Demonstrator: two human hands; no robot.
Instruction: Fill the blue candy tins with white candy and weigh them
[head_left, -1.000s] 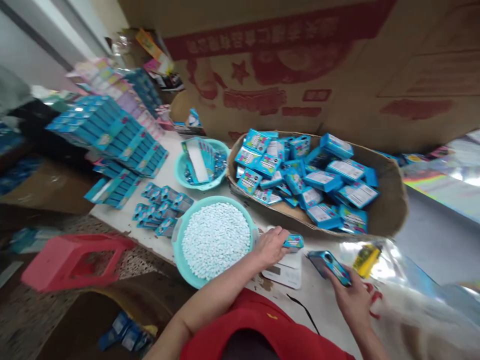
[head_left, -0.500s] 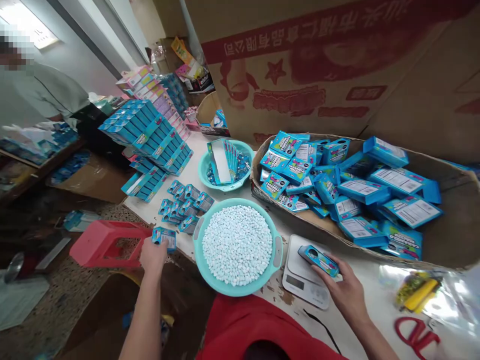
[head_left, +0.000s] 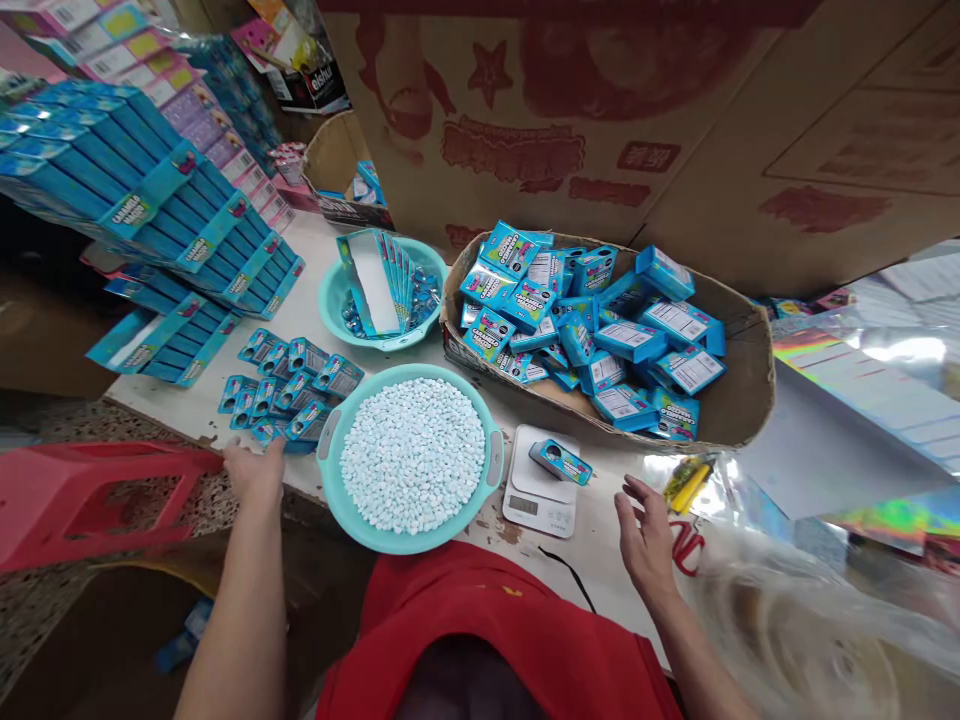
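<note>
A small blue candy box point(head_left: 561, 462) with a round hole at one end rests on the white digital scale point(head_left: 541, 510). To the right of the scale, my right hand point(head_left: 646, 538) hovers with fingers apart and nothing in it. My left hand point(head_left: 256, 472) is at the table's left front edge, fingers spread, just below a cluster of similar small boxes point(head_left: 296, 387) set in rows. Between my hands stands a turquoise basin point(head_left: 328, 500) of small white candies point(head_left: 412, 455).
Behind the scale, a cut-down carton point(head_left: 739, 420) holds many blue boxes. A second turquoise bowl point(head_left: 386, 343) contains flat cards and small wrapped pieces. Stacked display boxes point(head_left: 150, 200) rise at left, near a red stool point(head_left: 67, 500). Red scissors point(head_left: 687, 548) lie right.
My right hand has let go of the box, now on the scale, and moved right. My left hand carried another box leftward to the cluster and is now empty. The view has shifted.
</note>
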